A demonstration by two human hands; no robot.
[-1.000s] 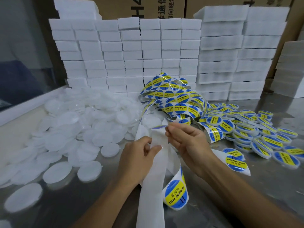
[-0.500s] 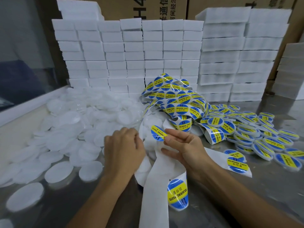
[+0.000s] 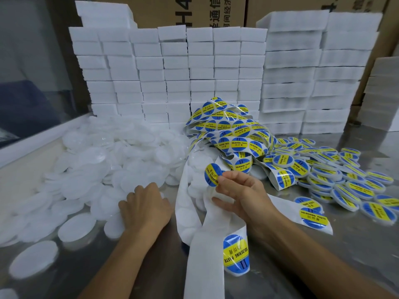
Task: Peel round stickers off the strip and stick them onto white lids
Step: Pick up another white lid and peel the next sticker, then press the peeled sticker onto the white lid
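Note:
My right hand [image 3: 241, 197] pinches a peeled round blue-and-yellow sticker [image 3: 211, 174] by its edge, with the white backing strip [image 3: 203, 244] draped under the fingers and running down to the bottom edge. A tangled heap of sticker strip [image 3: 231, 134] lies behind it. My left hand [image 3: 146, 209] reaches into the pile of white lids [image 3: 112, 165] on the left and its fingers curl over a lid [image 3: 114, 223]; whether they grip it is hidden.
Lids with stickers on them [image 3: 336, 180] are heaped at the right on the steel table [image 3: 345, 255]. Stacks of white foam blocks [image 3: 172, 72] wall off the back, with cardboard boxes behind. A white ledge [image 3: 32, 143] borders the left side.
My right hand has peeled a sticker off the strip and lifted it. My left hand let go of the strip and moved left and down into the lid pile.

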